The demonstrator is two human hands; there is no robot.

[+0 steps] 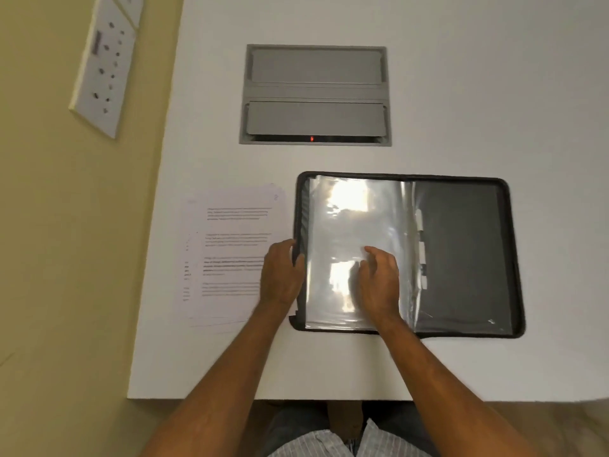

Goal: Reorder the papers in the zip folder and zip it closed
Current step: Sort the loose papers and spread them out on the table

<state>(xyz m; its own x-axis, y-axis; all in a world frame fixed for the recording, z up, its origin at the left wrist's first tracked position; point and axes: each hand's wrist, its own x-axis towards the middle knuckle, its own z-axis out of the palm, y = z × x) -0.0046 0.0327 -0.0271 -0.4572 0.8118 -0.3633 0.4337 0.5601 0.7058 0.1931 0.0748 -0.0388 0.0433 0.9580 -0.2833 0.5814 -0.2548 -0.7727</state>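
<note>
Left hand (280, 275) grips zip folder (461, 258) edge, papers (230, 245) beside, cable hatch (315, 95) beyond

No readable text anywhere in view.
Top sheet of the paper stack (230, 252), just left of the open zip folder (461, 258), has approx. four printed paragraphs plus a small mark at its top right corner, all too blurred to read. White tabs (421, 249) along the folder's spine: no legible writing. Gray hatch (315, 94) in the desk, beyond the folder, shows only a small red light, no label. Wall socket plate (103, 65), far left of the folder: no markings legible.
</note>
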